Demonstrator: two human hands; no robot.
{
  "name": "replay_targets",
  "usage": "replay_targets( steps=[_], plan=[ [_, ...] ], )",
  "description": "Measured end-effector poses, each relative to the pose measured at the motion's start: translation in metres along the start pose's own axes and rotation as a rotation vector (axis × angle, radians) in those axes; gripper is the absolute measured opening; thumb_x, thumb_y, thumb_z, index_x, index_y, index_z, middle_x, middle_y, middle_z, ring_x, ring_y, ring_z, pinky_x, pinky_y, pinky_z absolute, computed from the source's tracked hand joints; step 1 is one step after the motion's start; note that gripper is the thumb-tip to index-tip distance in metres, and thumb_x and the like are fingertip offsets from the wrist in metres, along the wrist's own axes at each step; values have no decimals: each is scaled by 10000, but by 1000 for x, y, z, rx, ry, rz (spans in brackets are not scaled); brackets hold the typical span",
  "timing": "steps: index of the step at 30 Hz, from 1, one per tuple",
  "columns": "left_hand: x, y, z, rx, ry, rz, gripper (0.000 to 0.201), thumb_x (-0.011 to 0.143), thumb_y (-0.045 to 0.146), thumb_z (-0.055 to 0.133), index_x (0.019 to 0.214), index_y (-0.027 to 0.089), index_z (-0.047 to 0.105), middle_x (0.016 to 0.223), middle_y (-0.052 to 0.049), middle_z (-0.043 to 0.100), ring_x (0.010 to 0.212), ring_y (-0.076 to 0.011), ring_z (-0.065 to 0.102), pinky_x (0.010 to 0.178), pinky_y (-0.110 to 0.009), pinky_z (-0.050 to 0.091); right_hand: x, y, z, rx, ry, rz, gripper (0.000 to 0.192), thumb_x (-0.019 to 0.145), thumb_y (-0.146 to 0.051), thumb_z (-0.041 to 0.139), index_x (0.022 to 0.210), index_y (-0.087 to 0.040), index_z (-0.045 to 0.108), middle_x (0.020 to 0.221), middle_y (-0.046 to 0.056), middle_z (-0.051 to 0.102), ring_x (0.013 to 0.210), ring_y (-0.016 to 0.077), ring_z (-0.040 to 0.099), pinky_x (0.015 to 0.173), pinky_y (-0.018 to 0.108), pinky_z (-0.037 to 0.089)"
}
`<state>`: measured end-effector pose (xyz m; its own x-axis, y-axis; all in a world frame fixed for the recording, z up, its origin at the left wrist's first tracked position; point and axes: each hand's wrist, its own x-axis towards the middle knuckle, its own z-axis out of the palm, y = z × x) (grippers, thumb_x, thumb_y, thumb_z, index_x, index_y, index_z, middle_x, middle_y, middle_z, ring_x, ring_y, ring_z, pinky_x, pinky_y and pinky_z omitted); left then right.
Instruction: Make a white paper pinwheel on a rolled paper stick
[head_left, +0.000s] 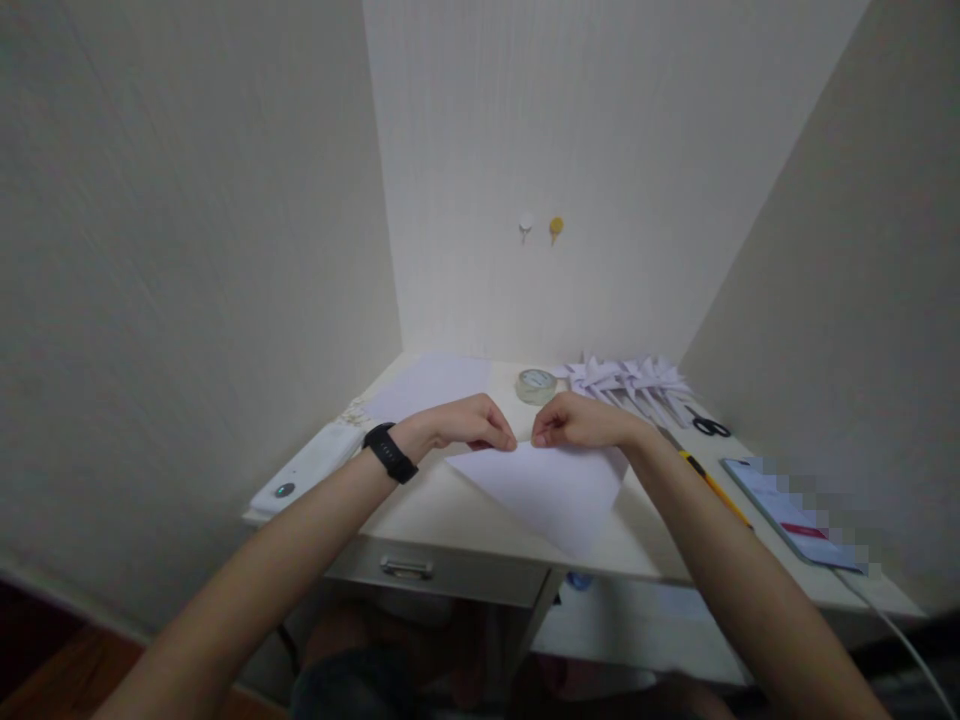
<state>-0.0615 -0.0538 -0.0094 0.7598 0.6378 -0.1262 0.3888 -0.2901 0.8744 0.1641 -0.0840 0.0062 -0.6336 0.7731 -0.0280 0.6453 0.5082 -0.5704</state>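
A white sheet of paper [555,495] lies on the desk in front of me, one corner pointing toward the near edge. My left hand [480,422], with a black watch on its wrist, pinches the paper's far edge. Close beside it, my right hand [566,420] pinches the same edge, with a small gap between the two sets of fingertips. Just beyond the hands stands a roll of clear tape [535,386]. Whether the paper's far edge is folded is hard to make out.
Folded paper pinwheels [626,382] are heaped at the back right, near black-handled scissors [711,427]. A yellow utility knife [716,488] and a cabled tablet [791,515] lie to the right. More paper [431,385] is at the back left, behind a white device [311,470]. Walls enclose the desk.
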Motion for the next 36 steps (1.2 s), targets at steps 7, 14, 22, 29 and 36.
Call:
replay_targets(
  steps=[7,14,22,29,36],
  plan=[
    [-30,-27,-4,-176,-33,-178,244,613,360,822,743,157,787,743,-95,748,619,-168,657,618,-279,516,-24,19,0,72,-27,92,254,704,-350,633,722,-124,747,630,25,640,599,131,497,579,252,366],
    [-48,-40,-31,-41,94,-152,292,633,420,820,772,164,793,824,-133,769,712,-194,703,672,-274,544,-33,20,7,70,1,136,244,686,-338,648,722,-120,751,636,33,652,613,138,502,580,253,364],
    [-3,-13,17,279,-30,138,215,736,326,732,845,155,801,850,-79,766,716,-166,634,680,-250,455,-20,19,22,34,-34,86,258,707,-316,619,772,-119,771,666,32,674,620,141,522,595,251,382],
    [18,-15,37,332,45,123,139,690,178,668,742,122,783,735,-63,738,671,-167,588,651,-254,421,-14,14,26,-19,-82,65,240,690,-266,598,775,-134,780,704,40,708,652,154,533,622,256,400],
    [16,-20,32,261,13,106,152,650,200,667,715,124,781,725,-63,733,641,-158,571,630,-250,418,-13,20,29,217,-99,117,195,616,-270,648,685,-132,767,546,-17,596,540,102,431,535,233,332]
  ],
)
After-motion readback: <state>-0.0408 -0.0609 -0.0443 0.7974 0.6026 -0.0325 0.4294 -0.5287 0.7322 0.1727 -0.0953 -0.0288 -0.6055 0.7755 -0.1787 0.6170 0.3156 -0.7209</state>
